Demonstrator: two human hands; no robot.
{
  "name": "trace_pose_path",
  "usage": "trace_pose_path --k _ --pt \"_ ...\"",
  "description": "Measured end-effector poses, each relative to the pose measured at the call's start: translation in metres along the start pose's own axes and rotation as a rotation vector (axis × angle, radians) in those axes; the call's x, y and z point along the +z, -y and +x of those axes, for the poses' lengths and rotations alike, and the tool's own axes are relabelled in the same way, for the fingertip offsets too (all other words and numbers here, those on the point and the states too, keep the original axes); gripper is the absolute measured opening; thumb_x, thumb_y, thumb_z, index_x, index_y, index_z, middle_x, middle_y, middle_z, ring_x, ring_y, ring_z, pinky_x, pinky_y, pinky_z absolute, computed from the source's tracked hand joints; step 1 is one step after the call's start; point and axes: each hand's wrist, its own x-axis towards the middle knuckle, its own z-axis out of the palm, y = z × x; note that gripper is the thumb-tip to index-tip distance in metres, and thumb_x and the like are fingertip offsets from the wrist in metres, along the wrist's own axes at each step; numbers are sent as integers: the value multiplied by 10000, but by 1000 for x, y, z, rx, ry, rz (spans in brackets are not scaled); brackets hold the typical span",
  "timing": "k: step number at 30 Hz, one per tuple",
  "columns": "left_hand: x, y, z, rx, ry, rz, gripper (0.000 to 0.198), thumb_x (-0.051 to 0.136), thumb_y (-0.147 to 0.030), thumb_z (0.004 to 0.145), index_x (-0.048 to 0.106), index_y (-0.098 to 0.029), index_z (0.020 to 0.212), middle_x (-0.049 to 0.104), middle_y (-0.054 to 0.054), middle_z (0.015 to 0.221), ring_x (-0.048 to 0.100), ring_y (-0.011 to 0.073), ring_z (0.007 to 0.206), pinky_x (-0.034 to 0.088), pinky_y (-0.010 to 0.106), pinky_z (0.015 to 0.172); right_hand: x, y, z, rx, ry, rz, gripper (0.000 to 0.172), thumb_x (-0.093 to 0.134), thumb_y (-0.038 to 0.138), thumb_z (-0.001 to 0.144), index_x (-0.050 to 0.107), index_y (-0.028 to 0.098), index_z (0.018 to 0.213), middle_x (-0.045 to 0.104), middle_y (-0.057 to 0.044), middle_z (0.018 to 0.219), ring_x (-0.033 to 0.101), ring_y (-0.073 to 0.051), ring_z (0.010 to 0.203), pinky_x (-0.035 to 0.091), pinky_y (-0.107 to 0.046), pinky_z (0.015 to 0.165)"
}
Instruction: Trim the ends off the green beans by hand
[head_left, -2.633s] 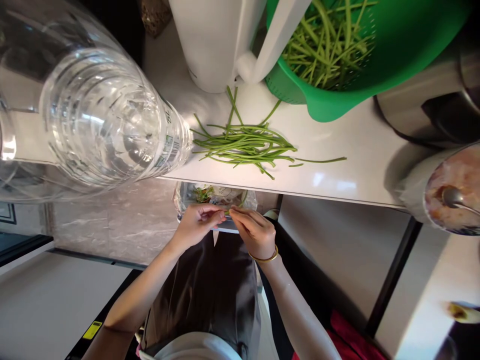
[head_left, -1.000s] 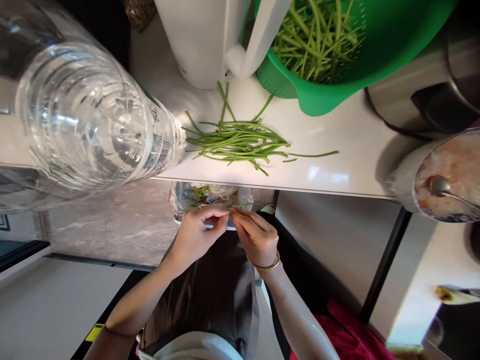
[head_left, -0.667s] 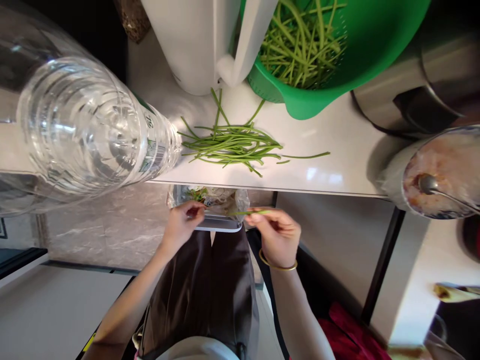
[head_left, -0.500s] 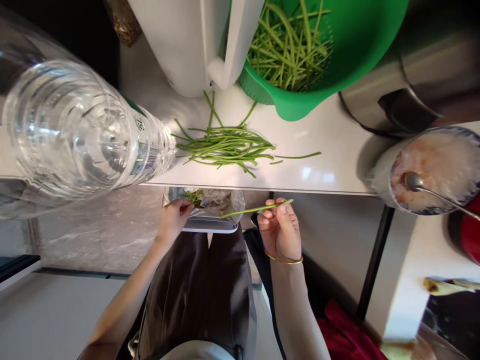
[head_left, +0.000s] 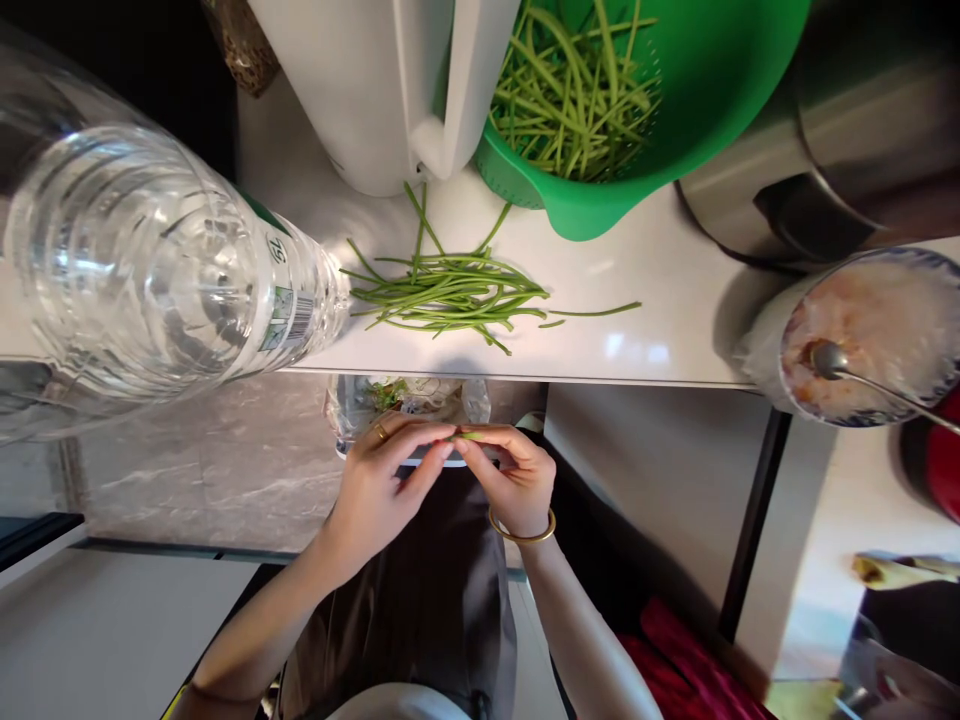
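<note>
Fingers (head_left: 420,437), left hand (head_left: 369,500) and right hand (head_left: 523,482): pinching one green stem (head_left: 470,436) above lined bin (head_left: 345,405), presumably placed to catch anything dropped.

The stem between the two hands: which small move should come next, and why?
I would suggest a gentle pull with the left hand while the right hand steadies the stem: both hands appear to pinch it, fingertips close together, and the bin with scraps shows just beyond.
</note>
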Motion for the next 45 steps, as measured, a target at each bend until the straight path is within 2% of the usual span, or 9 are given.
trace_pose_path --k 7,13,22,26,32,35,38,41,45 --pt "9 -3 2 102 -91 13 189 632 -179 816 660 -234 995 699 23 916 635 154 880 507 303 839 1 8 4 -164 48 -156 116 706 143 739 682 235 806 716 -1 775 679 -146 705 556 -261 670" --pt "4 0 1 105 -64 -50 224 611 -126 819 672 -231 1007 679 33 916 626 141 855 511 283 785 0 5 6 -224 73 -126 190 698 82 730 684 235 842 718 -3 806 677 -143 716 559 -262 666" --pt "2 4 7 258 -38 117 203 586 -92 809 655 -210 959 677 27 850 598 140 815 507 287 772 -7 10 8 -336 134 -272 197 672 77 756 687 251 849 724 -1 822 675 -137 735 561 -266 679" --pt "6 3 8 221 -59 64 185 590 -92 783 653 -211 910 671 17 819 602 141 813 505 284 776 -4 14 7 -283 110 -272 161 672 93 759 696 245 807 723 0 789 673 -133 705 559 -257 664" --pt "12 3 5 -45 -115 -128 98 591 -136 785 643 -198 840 660 10 791 613 131 782 488 251 744 7 14 2 12 -32 49 118 751 147 694 707 217 778 721 -9 746 673 -141 642 560 -249 604" --pt "14 16 1 -154 -103 -172 84 570 -161 800 643 -190 831 655 14 790 613 126 763 483 233 718 6 11 8 92 -171 274 94 762 184 692 686 214 738 702 13 673 653 -114 576 551 -220 558" --pt "14 42 -2 -224 -98 -124 98 547 -194 816 641 -183 839 654 19 805 606 120 733 477 221 678 -4 10 21 112 -292 507 113 778 237 682 672 226 717 676 45 641 633 -72 571 529 -160 532" --pt "8 76 -4 -241 -100 105 110 538 -186 805 644 -180 834 641 14 774 578 116 679 468 228 671 -21 10 34 144 -405 661 122 783 263 677 675 230 723 687 55 726 603 -19 579 503 -90 527" --pt "4 118 -7 -251 -56 391 91 546 -177 791 637 -176 785 628 28 736 581 159 730 477 281 736 -41 9 42 113 -528 725 98 748 279 724 675 217 745 682 57 784 564 18 569 488 -41 556"
